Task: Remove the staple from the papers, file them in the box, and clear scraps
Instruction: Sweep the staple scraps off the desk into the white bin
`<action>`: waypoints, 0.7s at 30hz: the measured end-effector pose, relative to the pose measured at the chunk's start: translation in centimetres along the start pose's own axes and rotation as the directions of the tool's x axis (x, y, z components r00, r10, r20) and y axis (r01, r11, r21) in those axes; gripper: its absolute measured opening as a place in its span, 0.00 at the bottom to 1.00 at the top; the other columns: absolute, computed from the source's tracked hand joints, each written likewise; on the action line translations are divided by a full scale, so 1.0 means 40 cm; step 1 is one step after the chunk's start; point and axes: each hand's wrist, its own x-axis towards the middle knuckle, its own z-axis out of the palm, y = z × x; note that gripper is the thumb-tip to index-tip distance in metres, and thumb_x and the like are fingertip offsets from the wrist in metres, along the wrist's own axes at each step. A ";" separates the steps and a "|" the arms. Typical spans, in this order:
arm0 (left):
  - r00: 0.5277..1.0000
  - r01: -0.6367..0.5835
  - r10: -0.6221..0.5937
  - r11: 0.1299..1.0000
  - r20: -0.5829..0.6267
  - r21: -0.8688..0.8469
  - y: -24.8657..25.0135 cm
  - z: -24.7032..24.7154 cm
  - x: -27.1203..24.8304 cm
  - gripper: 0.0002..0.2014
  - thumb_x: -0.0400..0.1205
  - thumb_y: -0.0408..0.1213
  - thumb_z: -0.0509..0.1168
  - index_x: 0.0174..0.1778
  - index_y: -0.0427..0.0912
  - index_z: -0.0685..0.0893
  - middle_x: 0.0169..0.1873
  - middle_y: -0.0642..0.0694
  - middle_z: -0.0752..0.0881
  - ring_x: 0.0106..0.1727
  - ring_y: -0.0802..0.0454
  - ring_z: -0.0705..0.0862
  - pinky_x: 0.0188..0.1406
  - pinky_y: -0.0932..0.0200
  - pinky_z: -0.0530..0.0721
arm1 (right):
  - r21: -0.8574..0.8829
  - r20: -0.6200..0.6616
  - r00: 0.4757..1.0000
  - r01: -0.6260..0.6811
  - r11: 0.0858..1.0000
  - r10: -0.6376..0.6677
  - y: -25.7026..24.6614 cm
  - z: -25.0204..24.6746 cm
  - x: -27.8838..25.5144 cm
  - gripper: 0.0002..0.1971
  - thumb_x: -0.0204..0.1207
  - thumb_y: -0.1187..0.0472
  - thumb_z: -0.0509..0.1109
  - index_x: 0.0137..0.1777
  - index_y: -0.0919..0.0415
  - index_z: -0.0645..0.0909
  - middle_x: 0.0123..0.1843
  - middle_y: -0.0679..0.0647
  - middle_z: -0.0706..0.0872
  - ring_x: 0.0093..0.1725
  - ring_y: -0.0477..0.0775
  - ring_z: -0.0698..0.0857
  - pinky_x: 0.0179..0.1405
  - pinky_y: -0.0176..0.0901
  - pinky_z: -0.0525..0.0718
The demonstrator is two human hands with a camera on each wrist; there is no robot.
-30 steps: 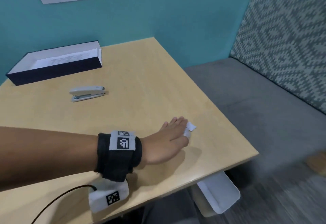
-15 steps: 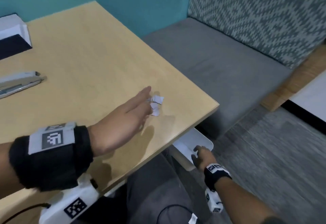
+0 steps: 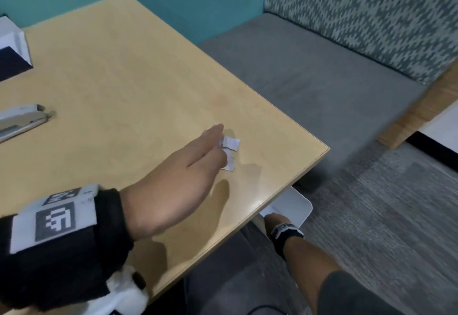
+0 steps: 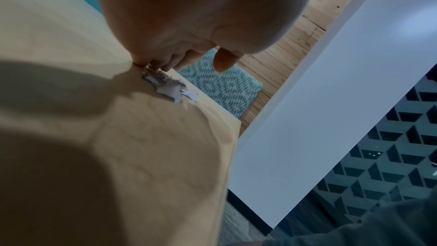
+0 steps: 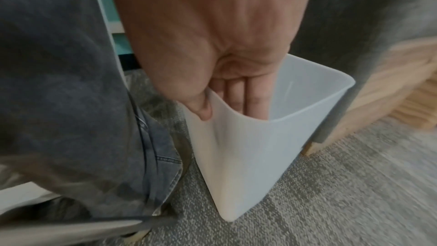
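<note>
Scraps point(image 3: 229, 150) of white paper lie on the desk point(image 3: 138, 72) toward its right near corner, and in the head view the left hand point(image 3: 178, 178) rests flat behind them, fingers straight and together, fingertips touching the pile. A stapler point(image 3: 22, 121) sits at the far left, with the corner of the box point(image 3: 13, 54) beyond it; the papers inside cannot be seen from here. Below the near right edge the right hand point(image 3: 273, 221) reaches to a white bin point(image 3: 295, 205), half hidden under the desk. The wristbands carry blocky black-and-white marker patterns (no readable words).

From the left wrist, the scraps point(image 4: 167, 87) bunch loosely ahead of the fingertips point(image 4: 156, 65), close to the desk edge, with nothing pinched.

From the right wrist, the right hand point(image 5: 222, 63) has the bin's point(image 5: 260, 156) near rim clamped: thumb outside, fingers inside. The bin shows no label.

My worry is the sweep. The pieces are light and loose, so a quick push could scatter them or send some off the edge onto the carpet, missing the bin unless its mouth sits right under the spot. A tilted bin held by one rim could also slip.
</note>
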 end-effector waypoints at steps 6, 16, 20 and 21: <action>1.000 0.008 -0.009 0.996 -0.013 -0.085 -0.022 0.003 0.003 0.19 0.87 0.43 0.56 0.57 0.77 0.83 0.80 0.69 0.74 0.82 0.64 0.71 0.86 0.53 0.65 | -0.190 -0.028 0.996 0.083 0.978 -0.090 0.029 -0.086 -0.100 0.14 0.81 0.67 0.63 0.63 0.65 0.85 0.60 0.62 0.89 0.59 0.65 0.89 0.54 0.53 0.88; 0.990 -0.017 0.005 0.996 -0.143 -0.084 -0.040 -0.047 0.020 0.21 0.92 0.44 0.50 0.79 0.59 0.75 0.64 0.61 0.84 0.57 0.66 0.84 0.47 0.71 0.79 | -0.515 -0.044 0.954 0.234 0.825 -0.298 0.180 -0.289 -0.398 0.15 0.80 0.66 0.63 0.65 0.61 0.82 0.61 0.63 0.87 0.60 0.67 0.87 0.55 0.53 0.83; 0.989 0.045 -0.046 0.999 -0.139 -0.006 -0.050 -0.058 0.009 0.23 0.91 0.47 0.49 0.84 0.59 0.71 0.74 0.59 0.79 0.72 0.55 0.79 0.53 0.69 0.76 | -0.610 -0.001 0.926 0.298 0.734 -0.376 0.213 -0.373 -0.524 0.16 0.81 0.66 0.62 0.67 0.58 0.80 0.59 0.62 0.88 0.58 0.67 0.87 0.53 0.54 0.83; 0.989 0.047 -0.043 0.998 -0.138 0.030 -0.054 -0.057 0.011 0.24 0.91 0.48 0.48 0.85 0.59 0.69 0.75 0.60 0.77 0.74 0.56 0.77 0.60 0.67 0.75 | -0.628 0.013 0.919 0.315 0.712 -0.395 0.218 -0.392 -0.552 0.16 0.80 0.67 0.62 0.66 0.58 0.80 0.58 0.62 0.88 0.57 0.67 0.87 0.52 0.55 0.83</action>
